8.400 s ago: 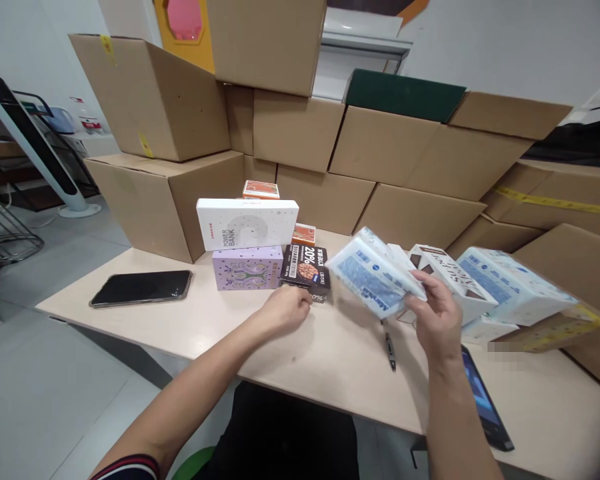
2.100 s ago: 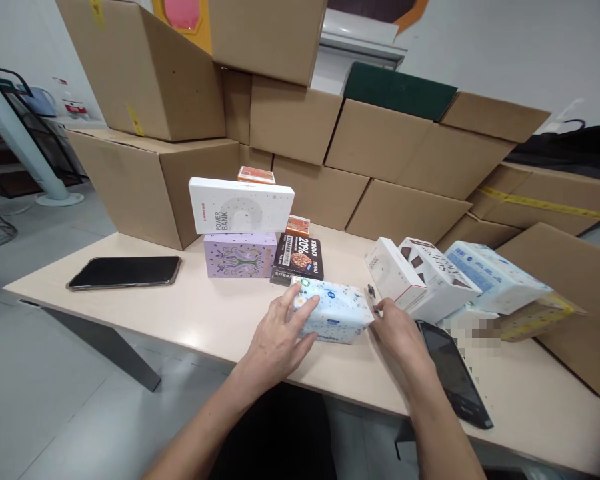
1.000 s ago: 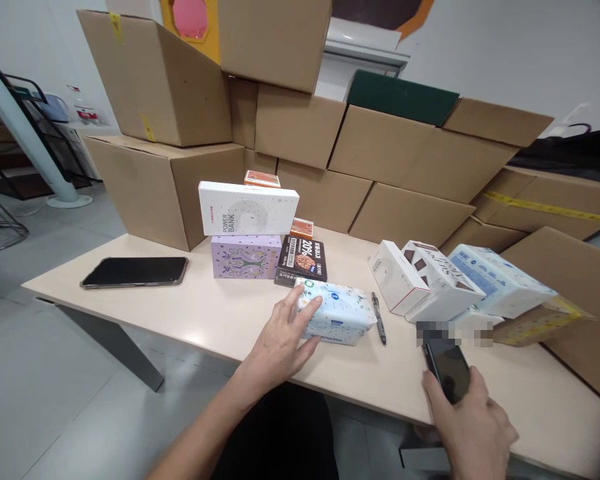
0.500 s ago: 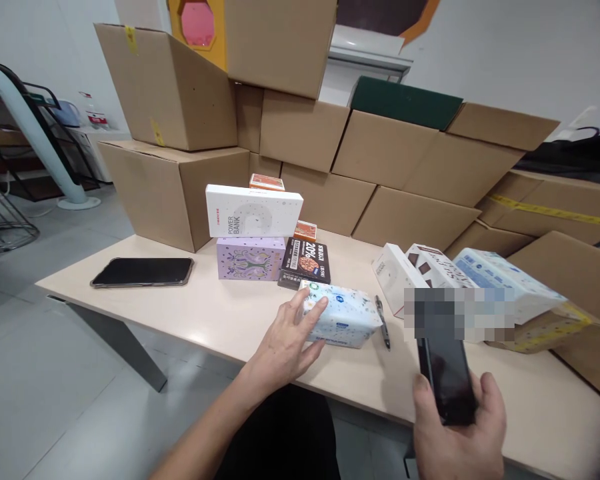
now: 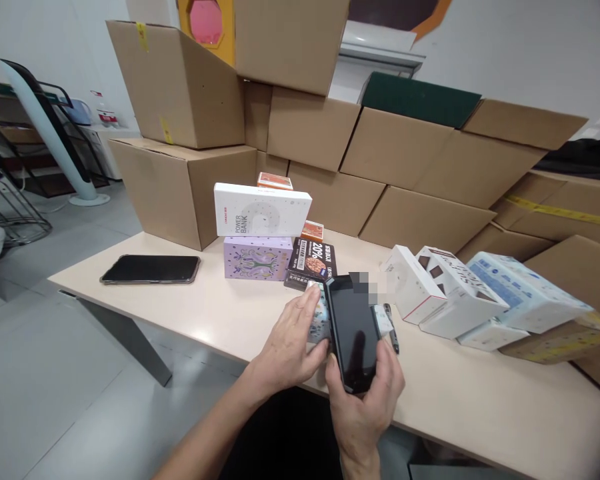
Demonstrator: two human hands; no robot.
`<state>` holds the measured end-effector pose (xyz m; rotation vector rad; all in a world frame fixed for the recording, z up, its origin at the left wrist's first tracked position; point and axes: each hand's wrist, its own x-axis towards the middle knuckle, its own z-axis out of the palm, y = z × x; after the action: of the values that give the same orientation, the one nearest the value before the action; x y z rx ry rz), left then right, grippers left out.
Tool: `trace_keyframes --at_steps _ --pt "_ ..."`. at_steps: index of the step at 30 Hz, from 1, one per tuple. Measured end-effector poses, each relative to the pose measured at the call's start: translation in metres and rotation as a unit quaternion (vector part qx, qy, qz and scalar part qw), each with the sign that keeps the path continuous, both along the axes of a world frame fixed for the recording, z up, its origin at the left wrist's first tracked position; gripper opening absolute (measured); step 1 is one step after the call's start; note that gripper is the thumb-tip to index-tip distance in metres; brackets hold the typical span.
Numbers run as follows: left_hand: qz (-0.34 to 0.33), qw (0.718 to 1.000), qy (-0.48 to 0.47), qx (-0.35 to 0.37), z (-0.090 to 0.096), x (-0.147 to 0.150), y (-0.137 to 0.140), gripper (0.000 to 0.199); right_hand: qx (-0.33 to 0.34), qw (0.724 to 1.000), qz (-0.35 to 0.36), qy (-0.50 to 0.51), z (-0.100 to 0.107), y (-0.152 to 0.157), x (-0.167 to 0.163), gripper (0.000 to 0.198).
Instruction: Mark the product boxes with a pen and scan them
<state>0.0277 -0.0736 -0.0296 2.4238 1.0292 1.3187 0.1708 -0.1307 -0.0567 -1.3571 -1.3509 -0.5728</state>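
My right hand (image 5: pixel 365 393) is closed around a dark smartphone (image 5: pixel 355 333), thumb on the left edge and fingers on the right. The phone leans over a pale blue tissue pack (image 5: pixel 319 320) and hides most of it. My left hand (image 5: pixel 293 340) grips the pack's left end, fingers at the top and thumb low at the front, close beside the phone. A pen (image 5: pixel 393 330) lies just right of the pack. Behind it sits a black box (image 5: pixel 313 260) marked 20%.
A white power bank box (image 5: pixel 263 212) stands on a purple patterned box (image 5: pixel 257 259). Another phone (image 5: pixel 150 269) lies at the table's left. White boxes (image 5: pixel 455 293) and a blue-white pack (image 5: pixel 525 287) are at the right. Stacked cardboard boxes (image 5: pixel 325 193) wall off the back.
My right hand has brought the smartphone leftward from the table's right side to over the tissue pack. My left hand stays at the pack's left end. The camera view has shifted slightly.
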Motion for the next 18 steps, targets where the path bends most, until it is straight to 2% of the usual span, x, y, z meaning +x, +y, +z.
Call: trace_keyframes --at_steps 5,12,18 --pt "-0.011 1.000 -0.008 -0.016 0.000 0.001 0.002 0.092 -0.004 1.000 0.011 -0.012 -0.005 0.000 0.001 0.082" --pt "0.001 1.000 -0.016 0.002 -0.001 0.003 0.002 0.094 0.000 1.000 0.007 -0.016 -0.007 -0.001 0.001 0.083" --pt "0.040 0.999 -0.016 -0.003 0.000 0.012 0.002 0.094 0.008 1.000 0.007 -0.008 -0.007 0.001 0.001 0.082"
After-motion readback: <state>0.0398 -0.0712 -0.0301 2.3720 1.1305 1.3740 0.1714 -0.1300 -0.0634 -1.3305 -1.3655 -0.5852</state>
